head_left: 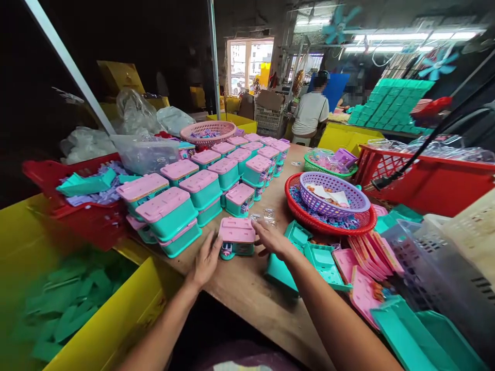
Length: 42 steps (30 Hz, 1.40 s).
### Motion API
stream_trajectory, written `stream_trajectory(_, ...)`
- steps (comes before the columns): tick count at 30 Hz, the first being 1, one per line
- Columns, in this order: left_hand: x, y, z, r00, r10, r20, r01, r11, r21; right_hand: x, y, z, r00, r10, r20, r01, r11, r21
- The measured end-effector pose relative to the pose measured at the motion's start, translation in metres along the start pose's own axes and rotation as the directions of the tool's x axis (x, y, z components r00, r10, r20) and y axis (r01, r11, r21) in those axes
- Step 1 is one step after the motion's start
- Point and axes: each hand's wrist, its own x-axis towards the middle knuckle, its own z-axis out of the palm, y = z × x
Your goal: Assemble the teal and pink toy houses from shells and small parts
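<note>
A small toy case (237, 230) with a pink lid and a teal base stands upright on the table in front of me. My left hand (207, 260) holds its left side, fingers along the edge. On the opposite side, my right hand (274, 240) has its fingers against the lid's right edge, so the case is gripped between both hands. Small clear plastic parts (268, 213) lie just behind it. Stacked pink-and-teal cases (201, 188) fill the table beyond my left hand. Open teal case shells (324, 262) lie right of my right hand.
Pink lids (369, 257) are piled at the right. A purple basket (332, 178) sits in a red basket (367, 222) of small parts. Left of the table are a red crate (93, 221) and a yellow bin (127, 304) with teal pieces. A person (310, 109) sits farther back.
</note>
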Motion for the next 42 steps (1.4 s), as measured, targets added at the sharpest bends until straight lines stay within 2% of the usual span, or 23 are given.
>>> stream_trajectory(3, -0.02, 0.022, 0.008, 0.993, 0.066, 0.099, -0.067, 0.998, 0.002, -0.013, -0.004, 0.005, 0.998, -0.057, -0.008, 0.057, 0.998, -0.041)
stream_trajectory(4, -0.024, 0.031, 0.011, 0.99, 0.1, 0.097, -0.101, 0.995, 0.009, -0.013, -0.008, 0.004, 0.996, -0.084, -0.029, 0.082, 0.995, -0.054)
stream_trajectory(6, -0.019, 0.049, 0.016, 0.98, 0.197, 0.025, -0.198, 0.979, 0.04, -0.004, -0.021, -0.003, 0.975, -0.191, -0.116, 0.179, 0.978, -0.109)
stream_trajectory(7, -0.01, 0.057, 0.02, 0.965, 0.262, -0.031, -0.26, 0.963, 0.067, 0.005, -0.029, -0.009, 0.953, -0.254, -0.167, 0.231, 0.962, -0.143)
stream_trajectory(9, 0.02, 0.067, 0.028, 0.919, 0.368, -0.143, -0.352, 0.928, 0.121, 0.031, -0.048, -0.022, 0.873, -0.392, -0.29, 0.329, 0.912, -0.244)
stream_trajectory(10, 0.039, 0.068, 0.032, 0.9, 0.392, -0.19, -0.369, 0.918, 0.145, 0.046, -0.056, -0.027, 0.855, -0.404, -0.325, 0.332, 0.908, -0.256)
stream_trajectory(14, 0.106, 0.058, 0.052, 0.89, 0.376, -0.257, -0.339, 0.924, 0.175, 0.097, -0.077, -0.041, 0.809, -0.379, -0.449, 0.297, 0.923, -0.243)
stream_trajectory(17, 0.127, 0.043, 0.062, 0.865, 0.401, -0.302, -0.35, 0.913, 0.212, 0.113, -0.071, -0.038, 0.77, -0.368, -0.521, 0.299, 0.93, -0.215)
stream_trajectory(24, 0.127, 0.018, 0.067, 0.808, 0.481, -0.339, -0.368, 0.863, 0.346, 0.118, -0.039, -0.02, 0.639, -0.403, -0.655, 0.401, 0.902, -0.163)
stream_trajectory(30, 0.126, 0.013, 0.069, 0.785, 0.511, -0.35, -0.363, 0.838, 0.407, 0.12, -0.035, -0.016, 0.564, -0.504, -0.654, 0.502, 0.838, -0.213)
stream_trajectory(37, 0.12, 0.013, 0.074, 0.764, 0.524, -0.375, -0.328, 0.817, 0.473, 0.123, -0.036, -0.014, 0.547, -0.528, -0.65, 0.499, 0.829, -0.253)
stream_trajectory(42, 0.125, 0.019, 0.069, 0.782, 0.491, -0.385, -0.274, 0.825, 0.495, 0.128, -0.047, -0.003, 0.587, -0.459, -0.667, 0.432, 0.874, -0.222)
